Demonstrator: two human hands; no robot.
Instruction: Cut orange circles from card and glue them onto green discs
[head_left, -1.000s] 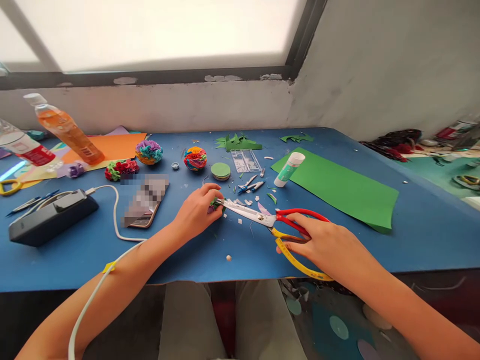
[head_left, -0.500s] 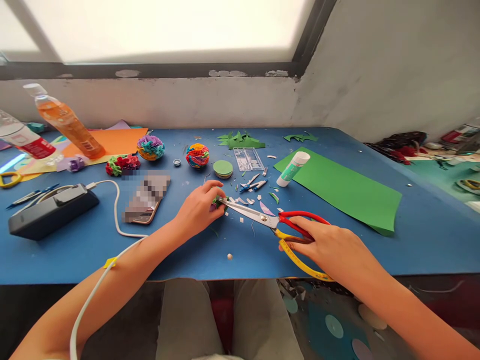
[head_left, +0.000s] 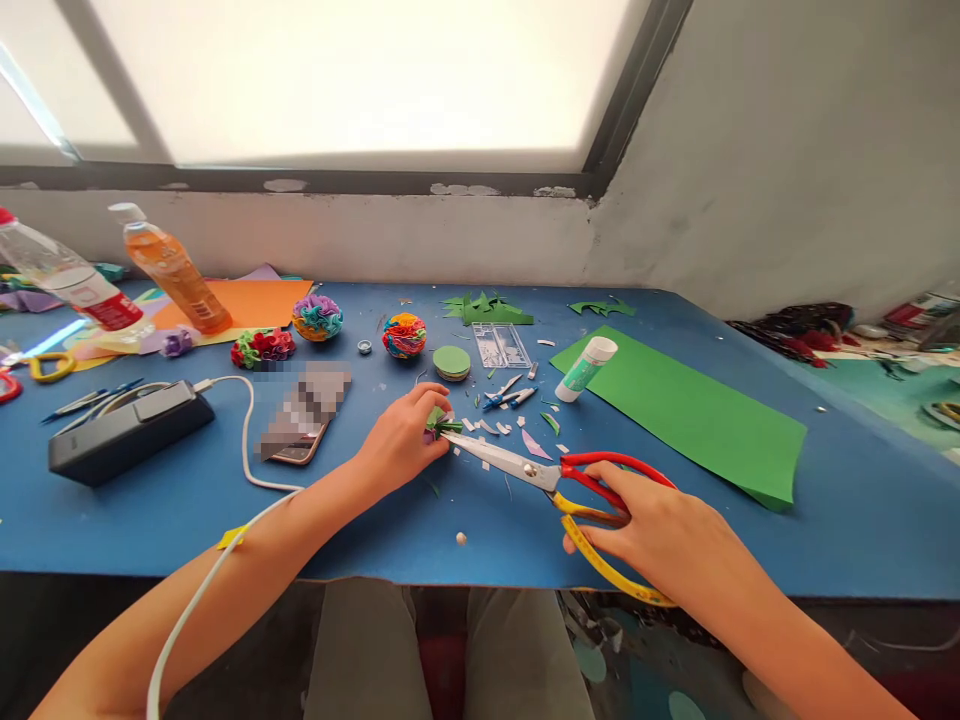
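My left hand [head_left: 401,432] is closed on a small green paper piece [head_left: 444,424] with a bit of purple at its edge; the fingers cover most of it. In my right hand [head_left: 660,520] is a pair of scissors [head_left: 529,470] with one red and one yellow handle. Their blades look nearly closed, and the tips reach the green paper by my left fingertips. Just beyond lie a stack of round green paper discs [head_left: 451,363], a compass [head_left: 510,396] and small paper scraps [head_left: 535,444].
A glue stick [head_left: 586,369] stands tilted beside a large green sheet [head_left: 697,420]. Pleated paper balls [head_left: 404,337] sit toward the back. To the left are a phone [head_left: 307,415], a dark box [head_left: 131,430] with a white cable [head_left: 247,430], and an orange drink bottle [head_left: 176,275].
The view has tilted up slightly, so everything sits lower. The scissor tips have come off the green paper a little, and more of its cut edge shows between my left fingers.
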